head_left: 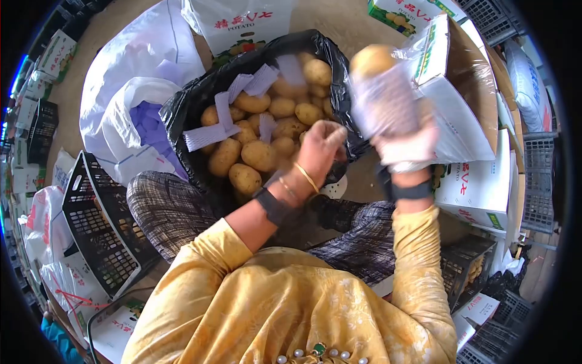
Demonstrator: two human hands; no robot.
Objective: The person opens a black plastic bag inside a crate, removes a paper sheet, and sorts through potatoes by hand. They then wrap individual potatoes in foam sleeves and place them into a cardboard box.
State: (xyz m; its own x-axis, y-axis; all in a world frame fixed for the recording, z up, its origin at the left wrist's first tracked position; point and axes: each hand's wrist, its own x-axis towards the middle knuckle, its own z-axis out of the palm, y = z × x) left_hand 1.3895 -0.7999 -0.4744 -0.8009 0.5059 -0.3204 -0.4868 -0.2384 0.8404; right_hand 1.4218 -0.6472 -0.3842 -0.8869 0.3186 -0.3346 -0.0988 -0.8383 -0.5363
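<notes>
My right hand [411,144], smeared by motion, grips a potato [371,59] partly covered by a pale foam net sleeve [385,100]. It is raised beside an open white carton [464,115]. My left hand [321,148] has its fingers curled and pinched together over the right edge of a black plastic bag [176,115]; what they hold, if anything, cannot be made out. Inside the bag lie several bare potatoes [259,156]. Several flattened foam sleeves [223,109] rest on top of them.
A white sack [142,97] with purple foam sleeves [151,127] stands left of the bag. Black crates [100,224] are at the left and right. Printed potato cartons [245,21] stand behind and at the right. Part of another person's blue sleeve [57,340] shows at the lower left.
</notes>
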